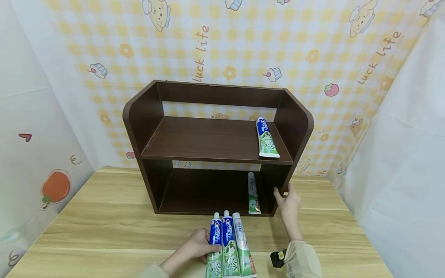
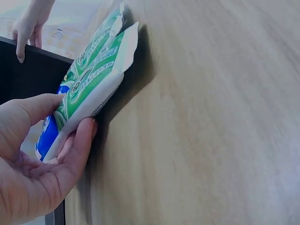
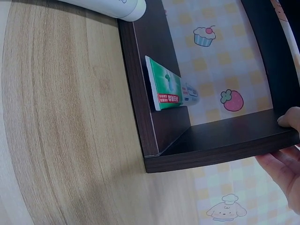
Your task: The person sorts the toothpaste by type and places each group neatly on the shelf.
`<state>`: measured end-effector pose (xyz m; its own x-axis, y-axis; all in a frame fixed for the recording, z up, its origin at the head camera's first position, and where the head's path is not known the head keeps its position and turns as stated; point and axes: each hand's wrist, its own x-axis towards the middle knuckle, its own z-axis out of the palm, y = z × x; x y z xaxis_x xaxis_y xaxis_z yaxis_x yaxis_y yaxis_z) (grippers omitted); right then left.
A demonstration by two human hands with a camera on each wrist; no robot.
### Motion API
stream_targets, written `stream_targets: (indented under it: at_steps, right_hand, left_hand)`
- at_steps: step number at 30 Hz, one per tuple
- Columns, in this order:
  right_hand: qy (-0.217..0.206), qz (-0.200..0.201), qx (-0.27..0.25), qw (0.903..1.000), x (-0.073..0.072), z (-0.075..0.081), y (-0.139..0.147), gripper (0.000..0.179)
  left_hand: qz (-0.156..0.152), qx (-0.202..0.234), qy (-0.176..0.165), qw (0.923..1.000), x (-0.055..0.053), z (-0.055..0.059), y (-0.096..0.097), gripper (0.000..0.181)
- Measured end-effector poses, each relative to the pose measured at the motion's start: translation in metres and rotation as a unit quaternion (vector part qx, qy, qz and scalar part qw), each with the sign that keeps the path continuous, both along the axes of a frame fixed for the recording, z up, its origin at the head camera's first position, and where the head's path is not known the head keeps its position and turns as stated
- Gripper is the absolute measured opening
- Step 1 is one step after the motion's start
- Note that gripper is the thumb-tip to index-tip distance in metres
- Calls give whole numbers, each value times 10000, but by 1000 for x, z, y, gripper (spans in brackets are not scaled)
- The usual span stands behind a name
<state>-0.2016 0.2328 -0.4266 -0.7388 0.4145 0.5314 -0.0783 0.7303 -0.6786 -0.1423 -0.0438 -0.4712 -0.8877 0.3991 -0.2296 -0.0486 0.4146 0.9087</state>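
Note:
My left hand (image 1: 199, 244) pinches the leftmost of three toothpaste tubes, a blue and green one (image 1: 215, 231), its thumb on top and fingers at the side. Against it lie a second blue and green toothpaste tube (image 1: 229, 241) and a white and green one (image 1: 243, 243), caps toward the shelf. With my right hand (image 1: 289, 202) I grip the right side panel of the dark brown shelf (image 1: 215, 158); in the right wrist view the thumb (image 3: 288, 119) is on one face, fingers on the other.
A blue and green toothpaste tube (image 1: 266, 139) lies at the right of the upper shelf board. A white and green tube (image 1: 254, 195) lies at the right of the lower compartment. Patterned cloth (image 1: 243, 46) hangs behind; the wooden table (image 1: 104, 231) extends around.

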Motion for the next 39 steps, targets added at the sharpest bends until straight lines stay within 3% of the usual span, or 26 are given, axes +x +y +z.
stream_targets:
  at_steps: [8, 19, 28, 39]
  right_hand:
    - [-124, 82, -132, 9998, 0, 0, 1, 17]
    - [39, 10, -64, 10000, 0, -1, 1, 16]
    - [2, 18, -58, 10000, 1, 1, 1, 17]
    - [144, 8, 32, 9999, 1, 0, 0, 17]
  left_hand:
    - [-102, 161, -70, 9998, 2, 11, -2, 28]
    - [-192, 251, 65, 9995, 1, 32, -3, 30]
    - [-463, 407, 38, 9981, 0, 52, 1, 31]
    - [-555, 386, 62, 9977, 3, 80, 8, 36]
